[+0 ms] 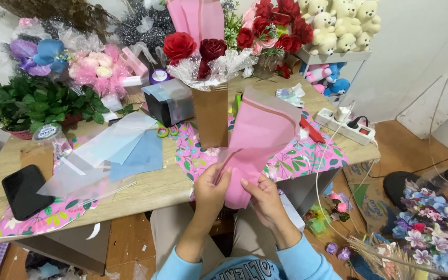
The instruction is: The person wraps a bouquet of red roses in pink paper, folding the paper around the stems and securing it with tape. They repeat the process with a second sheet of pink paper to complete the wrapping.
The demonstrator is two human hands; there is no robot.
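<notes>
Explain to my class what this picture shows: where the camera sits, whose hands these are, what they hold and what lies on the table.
There is no machine here. One camera is worn on a person's head and looks down, so the two hands at the bottom are that person's own. The left hand and the right hand together grip a folded pink sheet, held up above the edge of a wooden table.

On the table lie pale blue sheets, a black phone, flowered pink paper, green-handled scissors and a white power strip. A brown paper wrap stands upright with red roses in it. Farther back are green leaves, more flowers and small cream teddy bears. More flowers lie on the floor to the right.
</notes>
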